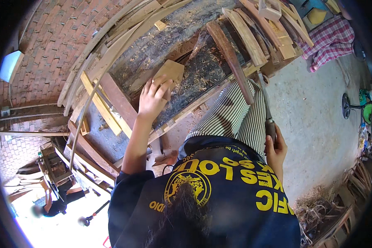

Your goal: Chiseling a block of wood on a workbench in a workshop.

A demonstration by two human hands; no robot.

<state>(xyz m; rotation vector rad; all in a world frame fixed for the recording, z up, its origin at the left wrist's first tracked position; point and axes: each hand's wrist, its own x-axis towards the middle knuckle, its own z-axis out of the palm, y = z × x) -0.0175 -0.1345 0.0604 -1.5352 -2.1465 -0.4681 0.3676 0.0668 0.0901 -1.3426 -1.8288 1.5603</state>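
On the dark workbench, strewn with shavings, a small angular wooden block is under my left hand. The fingers of that hand are bent over the block's near end and grip it. At my right side, my right hand is closed around the dark handle of a long, narrow metal tool. Its blade points away from me beside my striped trousers; whether it is a file or a chisel I cannot tell. A reddish-brown wooden bar slants from the bench over my lap.
Long curved boards line the bench's far left side. Several wooden pieces lie at its right end, near a checked cloth. A black fan stands on the right. Wood scraps lie lower right; people are at lower left.
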